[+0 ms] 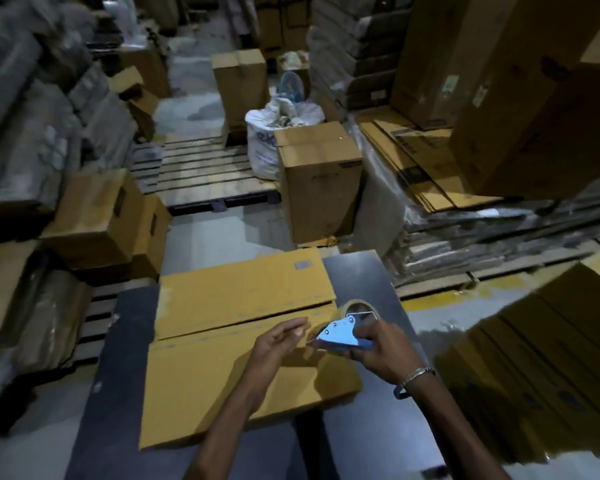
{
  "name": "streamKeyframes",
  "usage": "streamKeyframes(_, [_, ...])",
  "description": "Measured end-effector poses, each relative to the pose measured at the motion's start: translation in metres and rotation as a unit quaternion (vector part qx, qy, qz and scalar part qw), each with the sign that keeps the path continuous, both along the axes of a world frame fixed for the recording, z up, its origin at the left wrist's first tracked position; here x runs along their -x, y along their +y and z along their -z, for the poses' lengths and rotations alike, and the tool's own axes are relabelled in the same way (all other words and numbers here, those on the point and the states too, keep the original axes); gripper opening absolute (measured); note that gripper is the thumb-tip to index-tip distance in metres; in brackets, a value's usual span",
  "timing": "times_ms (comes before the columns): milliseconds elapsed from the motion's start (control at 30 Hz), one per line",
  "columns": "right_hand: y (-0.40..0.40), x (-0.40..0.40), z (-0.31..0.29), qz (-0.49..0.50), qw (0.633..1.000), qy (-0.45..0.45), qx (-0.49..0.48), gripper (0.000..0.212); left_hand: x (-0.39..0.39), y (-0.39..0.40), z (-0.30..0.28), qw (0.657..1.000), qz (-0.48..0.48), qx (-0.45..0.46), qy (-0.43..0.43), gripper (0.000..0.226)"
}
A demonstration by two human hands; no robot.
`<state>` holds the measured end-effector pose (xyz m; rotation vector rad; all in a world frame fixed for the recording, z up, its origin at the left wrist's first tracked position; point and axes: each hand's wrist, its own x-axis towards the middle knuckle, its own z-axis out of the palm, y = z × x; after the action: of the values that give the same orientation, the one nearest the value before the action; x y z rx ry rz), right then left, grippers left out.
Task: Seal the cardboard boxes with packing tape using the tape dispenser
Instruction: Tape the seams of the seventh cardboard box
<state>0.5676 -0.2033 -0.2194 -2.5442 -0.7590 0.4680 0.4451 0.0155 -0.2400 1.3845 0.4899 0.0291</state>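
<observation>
Your right hand [378, 348] grips the tape dispenser [340, 332] at the cardboard box [222, 341] seam's right end; left hand [278, 341] loose-fingered; next, anchor the tape and pull left

Left hand [278, 341] open, fingers extended toward right; right hand [378, 351] curled in grip, bracelet on wrist.
</observation>
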Motion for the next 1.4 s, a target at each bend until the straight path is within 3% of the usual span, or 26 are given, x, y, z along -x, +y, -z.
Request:
streamKeyframes(133, [0.057,-0.004,-0.001,-0.085,0.989,0.082,-0.089,0.055,0.024,0.048,-0.014,1.000,-0.016,0.024,-0.004,0.024])
streamKeyframes(367, [0.140,-0.009,0.009,-0.204,0.945,0.241,-0.085,0.029,0.059,0.113,-0.004,0.998,-0.060,0.031,0.010,0.019])
streamKeyframes(533, [0.185,-0.008,0.011,-0.215,0.908,0.353,-0.075,0.046,0.074,0.151,0.013,0.995,-0.064,0.079,0.024,0.027])
streamKeyframes(667, [0.213,-0.008,0.014,-0.205,0.902,0.379,-0.043,0.046,0.079,0.174,0.027,0.994,-0.050,0.089,0.044,0.029])
streamKeyframes(767, [0.231,-0.007,0.009,-0.198,0.896,0.396,-0.020,0.015,0.079,0.181,0.031,0.991,-0.056,0.110,0.045,0.027])
streamKeyframes(967, [0.267,-0.014,0.006,-0.185,0.887,0.423,0.016,0.008,0.076,0.210,0.042,0.955,-0.119,0.260,0.081,0.049])
streamKeyframes(1100, [0.291,-0.014,0.008,-0.191,0.877,0.440,0.033,0.014,0.081,0.224,0.049,0.964,-0.130,0.215,0.087,0.054])
streamKeyframes(1200, [0.308,-0.010,0.012,-0.189,0.872,0.449,0.045,0.027,0.084,0.232,0.056,0.958,-0.168,0.214,0.092,0.030])
streamKeyframes(1267, [0.317,-0.007,0.013,-0.194,0.868,0.455,0.044,0.014,0.088,0.238,0.057,0.954,-0.189,0.211,0.095,0.014])
streamKeyframes(1367, [0.335,-0.002,0.013,-0.187,0.864,0.467,0.039,0.010,0.095,0.251,0.058,0.954,-0.222,0.181,0.091,0.018])
streamKeyframes(1400, [0.341,0.000,0.015,-0.178,0.862,0.475,0.027,0.020,0.097,0.255,0.057,0.952,-0.236,0.174,0.088,0.018])
